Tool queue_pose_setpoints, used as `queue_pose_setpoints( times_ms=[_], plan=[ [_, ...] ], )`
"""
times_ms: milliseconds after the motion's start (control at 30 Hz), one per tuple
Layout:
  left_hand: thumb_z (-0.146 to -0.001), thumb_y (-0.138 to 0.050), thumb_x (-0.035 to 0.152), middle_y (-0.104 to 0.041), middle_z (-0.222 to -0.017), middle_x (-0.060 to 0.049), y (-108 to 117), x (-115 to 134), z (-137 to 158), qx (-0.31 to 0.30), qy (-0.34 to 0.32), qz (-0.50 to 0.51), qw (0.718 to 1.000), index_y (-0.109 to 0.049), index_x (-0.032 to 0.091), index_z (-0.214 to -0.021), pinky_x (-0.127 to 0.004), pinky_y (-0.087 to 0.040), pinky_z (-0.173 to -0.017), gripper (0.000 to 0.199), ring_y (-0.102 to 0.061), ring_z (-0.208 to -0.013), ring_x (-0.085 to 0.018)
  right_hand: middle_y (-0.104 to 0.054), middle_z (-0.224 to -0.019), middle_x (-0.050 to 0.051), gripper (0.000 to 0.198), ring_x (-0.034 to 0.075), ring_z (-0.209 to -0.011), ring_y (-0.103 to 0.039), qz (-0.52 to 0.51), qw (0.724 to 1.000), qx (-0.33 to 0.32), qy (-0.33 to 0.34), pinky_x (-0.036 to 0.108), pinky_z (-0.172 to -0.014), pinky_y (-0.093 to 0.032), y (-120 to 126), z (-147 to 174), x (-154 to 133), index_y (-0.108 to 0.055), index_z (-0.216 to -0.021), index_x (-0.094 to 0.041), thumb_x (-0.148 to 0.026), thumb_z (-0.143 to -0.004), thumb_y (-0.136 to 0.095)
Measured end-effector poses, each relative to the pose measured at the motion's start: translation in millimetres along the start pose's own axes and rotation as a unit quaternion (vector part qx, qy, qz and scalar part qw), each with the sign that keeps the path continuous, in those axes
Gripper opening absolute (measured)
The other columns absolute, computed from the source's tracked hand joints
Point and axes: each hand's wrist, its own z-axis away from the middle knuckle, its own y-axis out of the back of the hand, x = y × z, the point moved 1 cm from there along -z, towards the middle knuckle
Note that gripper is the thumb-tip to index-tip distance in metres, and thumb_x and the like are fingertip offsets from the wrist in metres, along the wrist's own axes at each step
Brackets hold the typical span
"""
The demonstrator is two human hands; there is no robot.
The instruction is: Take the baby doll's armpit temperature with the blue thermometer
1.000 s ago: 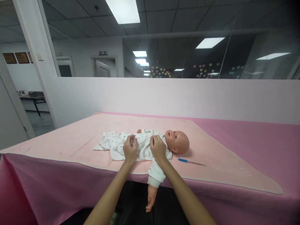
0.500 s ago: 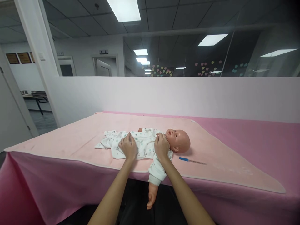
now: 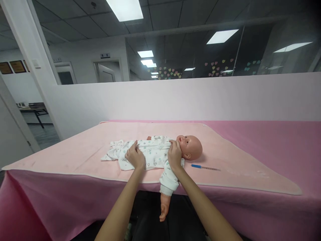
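A baby doll (image 3: pixel 191 147) lies on its back, head to the right, dressed in a white printed romper (image 3: pixel 154 157). My left hand (image 3: pixel 135 157) is closed on the romper's front edge over the lower body. Near the collar, just beside the doll's chin, my right hand (image 3: pixel 175 154) grips the same front edge. Between the two hands the cloth runs in a fairly straight fold. One sleeved doll arm (image 3: pixel 165 204) hangs over the near table edge, under my right wrist. My fingertips are partly hidden by the backs of my hands.
A thermometer with a blue end (image 3: pixel 197 166) lies right of the doll. Under everything is a peach blanket (image 3: pixel 75 147) over a pink table cover (image 3: pixel 276 140). A white partition wall (image 3: pixel 188 100) stands behind the table.
The view has tilted and shifted slightly. Both hands stay at the romper front, and the cloth edge between them looks straighter. The doll and thermometer lie as before.
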Motion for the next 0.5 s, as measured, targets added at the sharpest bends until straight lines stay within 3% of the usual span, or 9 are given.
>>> queue_pose_setpoints(
  times_ms=[100,200,300,400,500],
  plan=[
    [-0.082,-0.037,0.015,-0.064,-0.104,-0.002,0.9,1.3,1.3,-0.002,-0.006,-0.004,1.0,-0.06,0.025,-0.104,-0.037,-0.029,-0.088,0.033,-0.051,-0.098,-0.02,-0.054,-0.102,0.011,0.034,0.019,-0.094,-0.053,-0.014,0.999,-0.008,0.032,0.031,-0.077,-0.043,11.3,6.0,-2.5,-0.053,-0.103,-0.015,-0.012,-0.083,-0.025],
    [-0.081,-0.038,0.016,-0.064,-0.1,-0.001,2.2,4.0,3.3,-0.009,-0.018,-0.013,1.0,-0.063,0.026,-0.093,-0.038,-0.028,-0.088,0.029,-0.05,-0.096,-0.021,-0.057,-0.1,0.009,0.033,0.018,-0.092,-0.055,-0.011,0.996,-0.061,0.068,0.031,-0.078,-0.044,39.6,20.4,6.1,-0.054,-0.102,-0.016,-0.012,-0.081,-0.029],
    [-0.079,-0.04,0.014,-0.064,-0.097,0.0,3.3,6.4,4.7,-0.014,-0.029,-0.015,0.999,-0.064,0.026,-0.083,-0.038,-0.027,-0.088,0.028,-0.05,-0.094,-0.02,-0.062,-0.09,0.006,0.027,0.018,-0.084,-0.057,0.061,0.992,-0.1,0.051,0.03,-0.074,-0.045,81.7,36.4,36.8,-0.058,-0.089,-0.018,-0.013,-0.079,-0.034],
    [-0.078,-0.041,0.014,-0.063,-0.097,0.0,3.9,7.5,5.3,-0.023,-0.027,-0.011,0.999,-0.065,0.027,-0.078,-0.038,-0.026,-0.087,0.028,-0.05,-0.095,-0.02,-0.064,-0.089,0.009,0.028,0.023,-0.088,-0.057,0.205,0.973,-0.101,0.028,0.035,-0.077,-0.043,122.8,44.6,79.6,-0.061,-0.088,-0.016,-0.013,-0.076,-0.035],
    [-0.078,-0.041,0.014,-0.063,-0.096,0.001,4.6,8.2,5.6,-0.029,-0.023,-0.005,0.999,-0.065,0.027,-0.076,-0.038,-0.025,-0.088,0.028,-0.05,-0.095,-0.019,-0.065,-0.093,0.01,0.03,0.024,-0.091,-0.058,0.262,0.953,-0.149,0.011,0.035,-0.08,-0.042,147.2,44.1,113.8,-0.061,-0.091,-0.014,-0.016,-0.077,-0.035]
  ],
)
